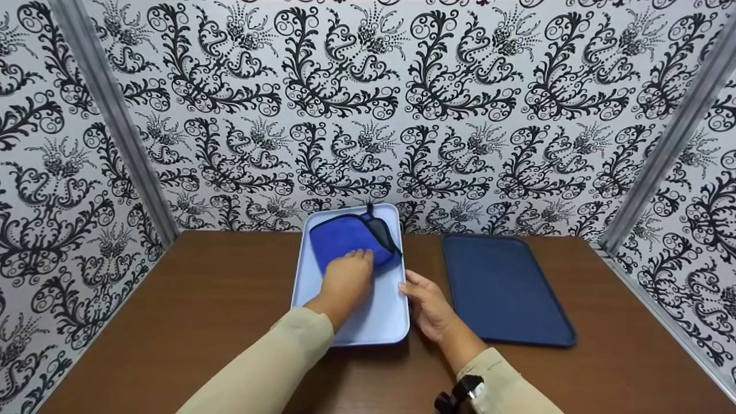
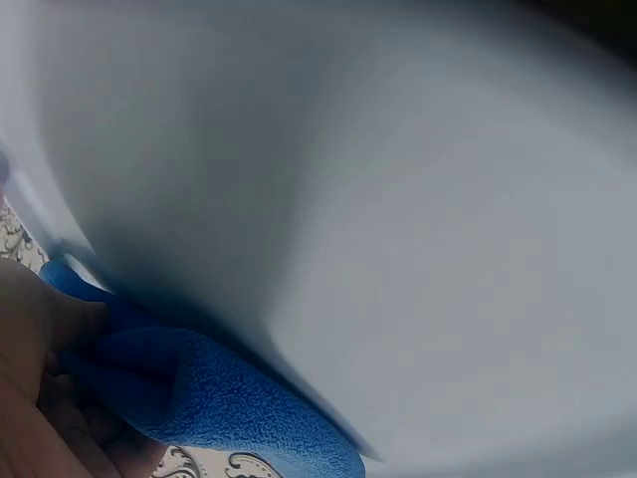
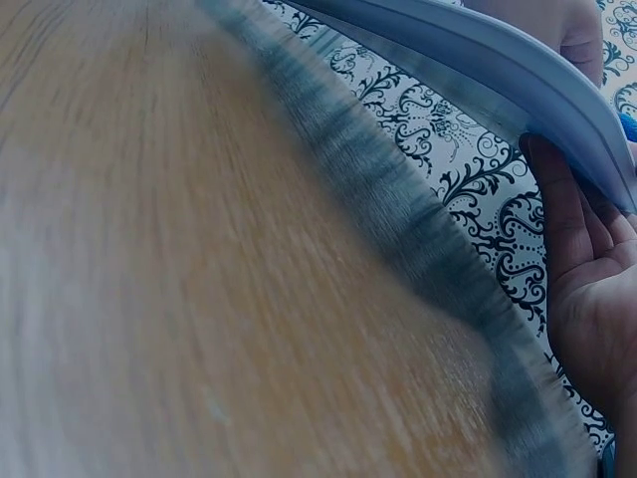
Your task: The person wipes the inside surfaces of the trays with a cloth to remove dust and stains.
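My left hand [image 1: 348, 282] pinches a blue cloth [image 1: 345, 237] with a dark edging and a grey underside, folded over at one corner. The cloth lies against the inner face of a pale blue tray [image 1: 376, 325]. In the left wrist view the bunched cloth [image 2: 249, 403] sits between thumb and fingers beside the tray's pale surface [image 2: 428, 249]. My right hand [image 1: 428, 305] grips the tray's right rim, thumb over the edge and fingers behind. From the right wrist, the tray [image 3: 498, 60] appears raised off the table, with the right hand's fingers [image 3: 557, 199] under it.
A dark blue tray [image 1: 506, 290] lies flat on the brown wooden table [image 1: 230, 287], right of my right hand. Patterned walls [image 1: 368, 115] enclose the back and sides. A black strapped device [image 1: 460, 394] sits on the right sleeve.
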A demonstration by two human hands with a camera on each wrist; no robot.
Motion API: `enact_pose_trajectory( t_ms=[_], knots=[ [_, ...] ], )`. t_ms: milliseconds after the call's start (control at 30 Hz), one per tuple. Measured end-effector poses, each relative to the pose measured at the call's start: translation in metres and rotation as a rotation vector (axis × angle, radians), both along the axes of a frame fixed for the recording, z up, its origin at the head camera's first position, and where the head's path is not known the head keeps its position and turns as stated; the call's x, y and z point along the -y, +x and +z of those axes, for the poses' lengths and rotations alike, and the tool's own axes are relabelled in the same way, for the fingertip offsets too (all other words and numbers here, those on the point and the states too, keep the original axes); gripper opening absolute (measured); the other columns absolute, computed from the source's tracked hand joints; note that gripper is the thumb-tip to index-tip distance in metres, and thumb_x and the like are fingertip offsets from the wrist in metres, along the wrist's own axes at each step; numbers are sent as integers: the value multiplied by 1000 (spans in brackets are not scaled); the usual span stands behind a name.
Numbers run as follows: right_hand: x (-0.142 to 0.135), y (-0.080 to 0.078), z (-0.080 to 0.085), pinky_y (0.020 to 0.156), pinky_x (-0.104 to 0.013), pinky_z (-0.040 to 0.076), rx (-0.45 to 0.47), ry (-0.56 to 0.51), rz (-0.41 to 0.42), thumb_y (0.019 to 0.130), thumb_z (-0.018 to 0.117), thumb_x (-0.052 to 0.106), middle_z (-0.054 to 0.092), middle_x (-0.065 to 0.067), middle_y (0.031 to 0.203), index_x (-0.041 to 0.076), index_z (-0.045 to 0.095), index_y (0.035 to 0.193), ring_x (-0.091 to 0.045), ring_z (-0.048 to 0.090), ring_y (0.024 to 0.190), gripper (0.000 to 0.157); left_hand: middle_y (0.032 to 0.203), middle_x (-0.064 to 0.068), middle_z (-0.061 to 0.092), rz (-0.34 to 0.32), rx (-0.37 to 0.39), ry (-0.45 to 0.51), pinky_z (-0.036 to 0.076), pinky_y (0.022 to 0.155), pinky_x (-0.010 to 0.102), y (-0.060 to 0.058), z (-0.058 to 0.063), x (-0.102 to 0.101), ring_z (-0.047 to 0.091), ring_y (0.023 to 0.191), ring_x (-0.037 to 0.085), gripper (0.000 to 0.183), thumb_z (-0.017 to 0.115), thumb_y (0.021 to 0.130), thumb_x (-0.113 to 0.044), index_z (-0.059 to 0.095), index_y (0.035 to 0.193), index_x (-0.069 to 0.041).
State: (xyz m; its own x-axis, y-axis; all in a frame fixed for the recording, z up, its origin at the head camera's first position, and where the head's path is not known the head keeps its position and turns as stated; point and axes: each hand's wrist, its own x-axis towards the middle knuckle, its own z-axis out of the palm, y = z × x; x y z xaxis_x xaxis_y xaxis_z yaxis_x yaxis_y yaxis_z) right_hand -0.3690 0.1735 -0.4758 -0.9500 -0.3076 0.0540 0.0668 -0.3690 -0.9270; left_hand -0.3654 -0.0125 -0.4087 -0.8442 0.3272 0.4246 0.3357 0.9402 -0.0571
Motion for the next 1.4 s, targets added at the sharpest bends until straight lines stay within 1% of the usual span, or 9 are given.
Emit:
enact_pose_trajectory(
  t_ms=[133, 267, 400, 600, 733, 867, 967, 1167, 1400],
  knots=[
    [1, 1, 0, 90, -27, 57, 4, -5, -10, 99, 53, 2, 77, 4, 104, -10, 44, 148, -11, 71, 98, 51, 129, 12, 73, -29, -6, -44, 60, 95, 43, 4, 1, -4, 71, 118, 28, 37, 65, 94, -9, 69, 130, -5],
    [1, 0, 0, 89, -27, 57, 7, -4, -23, 99, 52, 1, 76, 4, 99, -10, 46, 146, -11, 70, 96, 49, 129, 10, 73, -98, -63, -125, 61, 94, 40, 7, -2, -3, 71, 119, 26, 36, 63, 96, -9, 70, 131, -8],
    [1, 1, 0, 87, -26, 58, 7, -7, -40, 99, 52, 2, 75, 4, 96, -8, 47, 144, -11, 70, 94, 46, 138, 7, 70, -164, -90, -202, 58, 101, 38, 8, -4, 2, 66, 128, 23, 38, 59, 99, -10, 68, 136, -12],
    [1, 0, -1, 86, -29, 59, 3, -18, -20, 101, 51, 2, 77, 3, 96, -3, 55, 139, -13, 72, 93, 39, 146, 3, 65, -200, -81, -265, 53, 109, 38, 7, -2, 13, 61, 136, 20, 39, 56, 102, -12, 67, 139, -16],
    [1, 0, -1, 86, -28, 59, 0, -20, -11, 101, 50, 1, 77, 3, 96, -5, 53, 140, -12, 72, 93, 40, 143, 3, 67, -220, -129, -307, 53, 108, 37, 4, -3, 20, 62, 134, 19, 37, 54, 103, -15, 69, 137, -16],
    [1, -1, -1, 87, -27, 57, -4, -26, -14, 100, 49, 0, 77, 4, 98, -7, 52, 141, -11, 71, 93, 41, 139, 3, 69, -220, -196, -322, 54, 105, 36, 0, -5, 28, 65, 131, 20, 36, 55, 102, -17, 71, 133, -15],
    [1, 0, -1, 86, -26, 57, 5, -30, -22, 100, 49, 0, 76, 4, 97, -6, 53, 140, -10, 71, 91, 41, 138, 4, 70, -207, -208, -320, 54, 105, 36, -2, -7, 34, 65, 129, 20, 35, 56, 101, -16, 72, 132, -15],
    [0, -1, -1, 85, -26, 56, 10, -15, -22, 101, 49, 1, 77, 4, 97, -9, 49, 144, -10, 70, 90, 44, 138, 6, 70, -189, -180, -301, 54, 105, 38, -7, -9, 45, 65, 130, 23, 36, 54, 101, -13, 71, 133, -12],
    [0, -1, -1, 86, -27, 56, 5, 6, -29, 102, 50, 3, 77, 5, 100, -12, 41, 150, -11, 70, 92, 51, 137, 8, 70, -145, -145, -265, 54, 106, 39, -11, -10, 55, 64, 130, 25, 35, 54, 100, -10, 71, 131, -9]
  ],
)
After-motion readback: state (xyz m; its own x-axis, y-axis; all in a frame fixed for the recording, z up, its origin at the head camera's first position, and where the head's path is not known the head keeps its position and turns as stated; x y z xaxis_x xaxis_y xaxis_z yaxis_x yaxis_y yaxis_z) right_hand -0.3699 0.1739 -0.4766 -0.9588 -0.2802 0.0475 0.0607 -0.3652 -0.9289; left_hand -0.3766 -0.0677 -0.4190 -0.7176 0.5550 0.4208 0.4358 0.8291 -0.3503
